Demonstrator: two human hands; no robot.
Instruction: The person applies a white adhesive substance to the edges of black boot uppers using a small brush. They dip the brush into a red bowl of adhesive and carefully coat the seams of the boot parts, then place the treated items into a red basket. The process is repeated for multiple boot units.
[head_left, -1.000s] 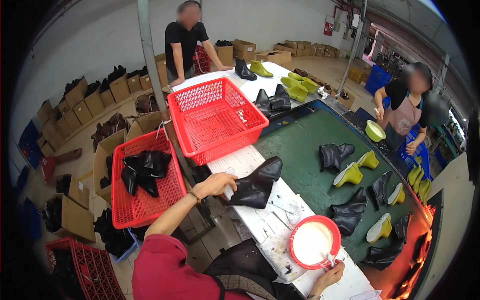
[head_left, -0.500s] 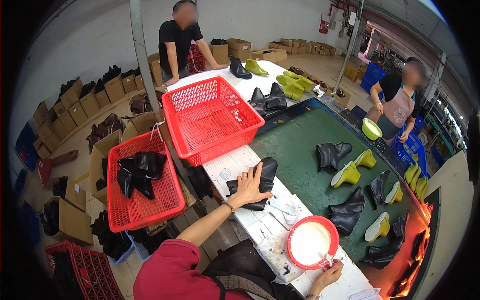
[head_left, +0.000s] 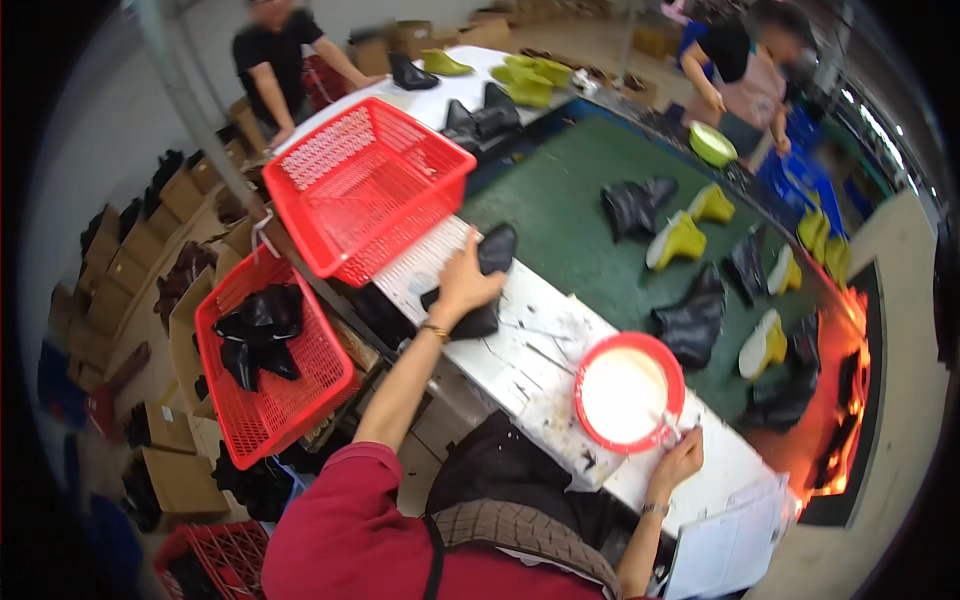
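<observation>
On the white tabletop, my left hand grips a black ankle boot, fingers and thumb spread across its upper. More black leather shows beneath the palm; whether it is a second boot is hidden. At the red basin of white liquid, my right hand is closed on a white-smeared brush. The brush's working end lies at the rim, blurred. Close to the basin, on the green conveyor belt, lie black boots and yellow-green soled shoe shapes.
An upright red basket stands beyond my left hand. A lower red basket holds black boots, near a metal post. Orange glow lights the belt's right end. Two people stand across the table; one is near a green bowl. Papers lie front right.
My view has shifted, so most things sit farther left and higher. My left hand has closed more around the boot. The right hand remains at the basin rim with the brush.
</observation>
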